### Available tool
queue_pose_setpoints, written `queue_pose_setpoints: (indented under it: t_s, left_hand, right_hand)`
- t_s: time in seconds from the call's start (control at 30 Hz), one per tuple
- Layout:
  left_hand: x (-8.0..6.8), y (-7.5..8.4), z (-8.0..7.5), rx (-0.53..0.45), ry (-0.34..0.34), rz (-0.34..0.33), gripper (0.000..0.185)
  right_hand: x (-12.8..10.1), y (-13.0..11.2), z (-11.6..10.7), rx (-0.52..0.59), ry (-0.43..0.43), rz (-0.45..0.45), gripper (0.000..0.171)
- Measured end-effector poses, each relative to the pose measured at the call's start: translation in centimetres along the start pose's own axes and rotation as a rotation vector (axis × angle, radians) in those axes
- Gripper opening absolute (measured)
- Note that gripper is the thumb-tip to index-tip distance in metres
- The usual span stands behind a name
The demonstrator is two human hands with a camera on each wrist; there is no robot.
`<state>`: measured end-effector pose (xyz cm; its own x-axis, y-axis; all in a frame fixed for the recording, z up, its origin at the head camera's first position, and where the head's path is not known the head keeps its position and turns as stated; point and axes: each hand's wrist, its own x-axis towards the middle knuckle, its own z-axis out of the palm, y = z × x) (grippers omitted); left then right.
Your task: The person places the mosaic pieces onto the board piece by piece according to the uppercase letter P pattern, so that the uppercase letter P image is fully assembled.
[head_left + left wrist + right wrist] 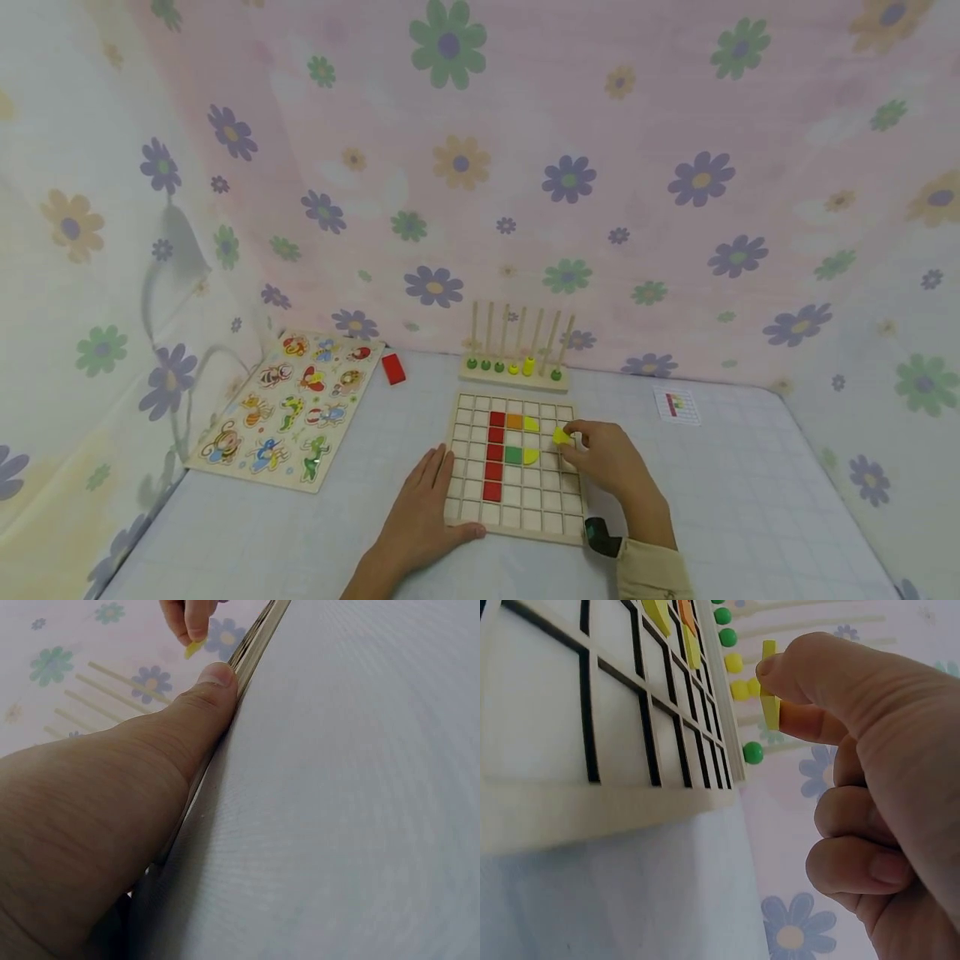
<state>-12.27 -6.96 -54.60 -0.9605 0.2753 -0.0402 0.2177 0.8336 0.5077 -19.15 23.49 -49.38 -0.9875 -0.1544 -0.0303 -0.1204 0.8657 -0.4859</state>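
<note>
Your grid board (516, 523) lies flat on the tabletop (750, 500) straight in front of you, with a red column and a few orange, green and yellow tiles already seated in its upper middle cells. Your left hand (423, 517) rests flat with straight fingers against the board's near left edge, thumb along the rim, holding nothing. Your right hand (611, 458) is the nearer one to the work: it hangs over the board's right side and pinches the yellow piece (561, 436) between thumb and forefinger, the piece held on edge just above the cells, immediately right of the seated yellow tiles, so the free cells lie below and to its left. No brand or readable writing shows; the small card (677, 406) at the far right carries only a coloured grid pattern
</note>
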Motion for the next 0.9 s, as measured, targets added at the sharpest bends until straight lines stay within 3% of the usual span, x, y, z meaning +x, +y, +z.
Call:
queue_pose_setpoints:
  t_s: [0.23,0.9]
  left_hand:
    - [-0.1,0.0,0.1,0.000,0.006,0.003,0.123]
    - [0.0,0.0,0.2,-0.005,0.014,0.005,0.123]
  right_hand:
    - [0.5,-0.9,0.7,0.003,0.000,-0.066,0.024]
    - [1.8,-3.1,2.6,-0.134,-0.031,-0.079,0.026]
